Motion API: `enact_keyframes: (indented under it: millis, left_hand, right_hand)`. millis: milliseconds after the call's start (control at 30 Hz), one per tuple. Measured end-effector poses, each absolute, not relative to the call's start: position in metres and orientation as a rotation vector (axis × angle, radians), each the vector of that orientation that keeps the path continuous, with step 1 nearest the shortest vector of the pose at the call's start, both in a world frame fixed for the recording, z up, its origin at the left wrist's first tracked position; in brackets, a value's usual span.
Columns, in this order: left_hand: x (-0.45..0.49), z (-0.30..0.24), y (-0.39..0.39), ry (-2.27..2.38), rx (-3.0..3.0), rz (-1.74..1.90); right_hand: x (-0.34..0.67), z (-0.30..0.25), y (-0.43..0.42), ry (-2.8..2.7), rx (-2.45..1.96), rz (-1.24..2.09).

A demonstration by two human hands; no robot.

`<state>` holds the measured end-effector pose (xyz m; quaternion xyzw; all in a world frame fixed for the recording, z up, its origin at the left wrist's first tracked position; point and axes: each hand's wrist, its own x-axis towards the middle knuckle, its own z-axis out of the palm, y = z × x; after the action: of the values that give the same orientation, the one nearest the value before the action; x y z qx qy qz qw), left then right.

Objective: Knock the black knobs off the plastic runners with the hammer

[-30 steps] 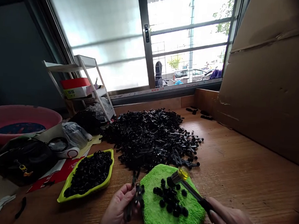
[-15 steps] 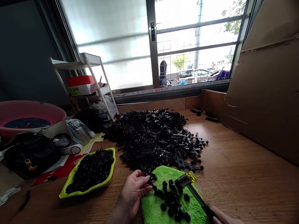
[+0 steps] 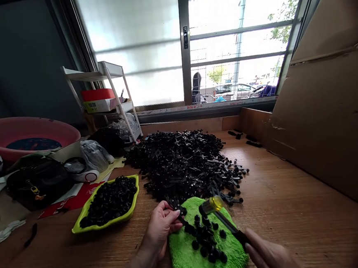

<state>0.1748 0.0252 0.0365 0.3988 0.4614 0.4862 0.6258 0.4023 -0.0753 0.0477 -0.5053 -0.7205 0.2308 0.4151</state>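
Note:
My left hand (image 3: pixel 160 230) is shut on a short black plastic runner (image 3: pixel 175 209) of moulded parts, just off the upper left edge of a bright green fluffy towel (image 3: pixel 206 256). My right hand (image 3: pixel 276 262) grips the black handle of a small mallet (image 3: pixel 222 218), whose yellow-faced head hovers over the towel's top edge. Several round black plastic pieces (image 3: pixel 205 237) lie loose on the towel, below the mallet head. Behind the towel spreads a large heap of black plastic runners and pieces (image 3: pixel 183 163).
A lime-green dish (image 3: pixel 108 202) full of black pieces stands left of my hands on the wooden table (image 3: pixel 297 201). Farther left are a pink basin (image 3: pixel 27 134), a black bag (image 3: pixel 38 183) and a white shelf (image 3: pixel 103 74). Cardboard (image 3: pixel 327 100) stands at right.
Since a second ago, my left hand has moved from over the towel to its upper left edge, holding the runner lower. The mallet head has shifted slightly right, and the view has turned a little.

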Motion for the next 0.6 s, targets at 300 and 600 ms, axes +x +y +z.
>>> enact_keyframes:
  millis: [300, 600]
  left_hand:
    - [0.175, 0.033, 0.028, 1.124, 0.993, 1.105]
    - [0.174, 0.030, 0.024, 1.089, 1.011, 1.140]
  right_hand:
    - [0.382, 0.067, -0.063, -2.127, -1.434, 0.402]
    - [0.388, 0.057, -0.067, -2.015, -1.465, 0.372]
